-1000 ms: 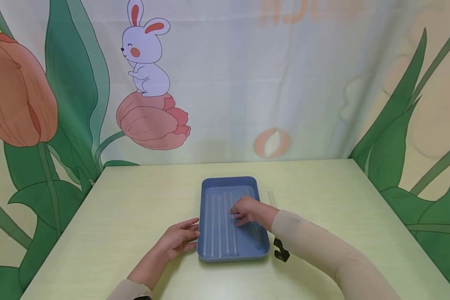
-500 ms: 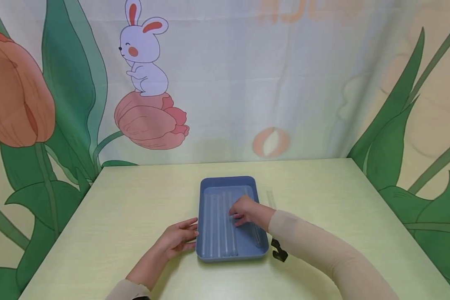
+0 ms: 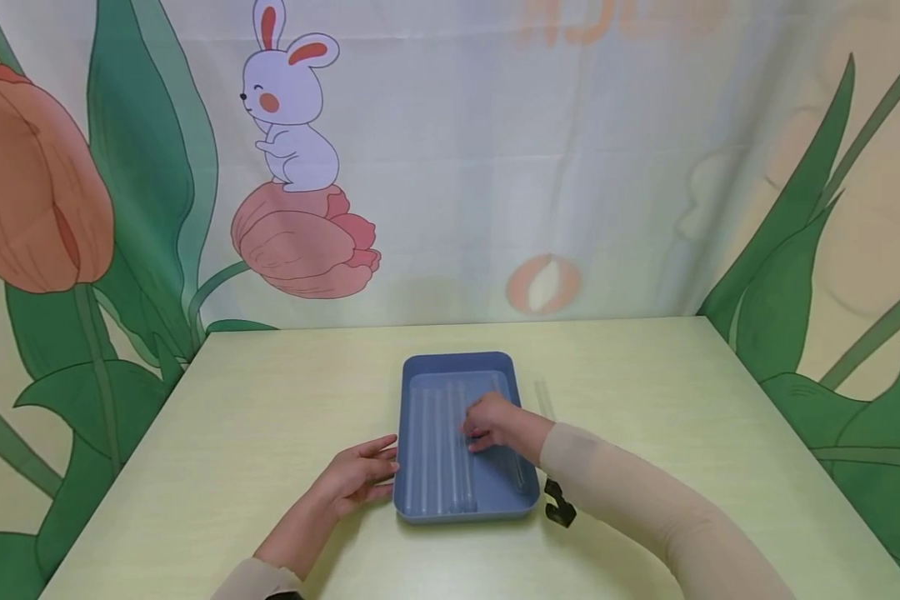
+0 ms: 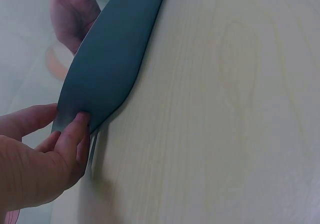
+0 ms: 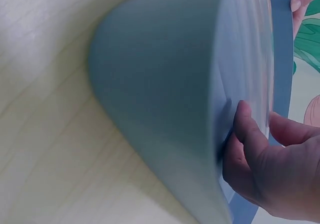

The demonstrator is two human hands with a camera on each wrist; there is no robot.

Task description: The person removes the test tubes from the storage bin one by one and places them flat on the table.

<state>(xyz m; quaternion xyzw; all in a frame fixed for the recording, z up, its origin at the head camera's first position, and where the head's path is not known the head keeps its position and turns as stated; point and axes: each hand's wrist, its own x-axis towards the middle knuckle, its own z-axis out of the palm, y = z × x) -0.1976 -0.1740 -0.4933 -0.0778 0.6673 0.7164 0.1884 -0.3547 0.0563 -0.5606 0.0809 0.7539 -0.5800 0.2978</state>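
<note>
A blue rectangular tray (image 3: 506,505) stands on the table, several clear test tubes (image 3: 423,450) lying lengthwise in a row along its left part. My right hand (image 3: 489,421) reaches in over the right wall and pinches the rightmost test tube (image 3: 467,483) of that row between thumb and fingers. In the right wrist view the thumb and forefinger stand on either side of the tubes. A separate test tube (image 3: 520,475) lies by the tray's right wall, partly hidden under the right hand. My left hand (image 3: 360,477) touches the outside of the left wall with loosely extended fingers.
Another clear tube (image 3: 543,396) lies on the pale wooden table (image 3: 270,400) just right of the tray, partly covered by the right forearm. A black strap piece (image 3: 560,504) hangs below the right sleeve. Behind the table hangs a printed curtain (image 3: 450,183).
The right fingers close slightly at the row's right edge, and the loose tube by the right wall shifts a little. The left hand and tray stay in place.
</note>
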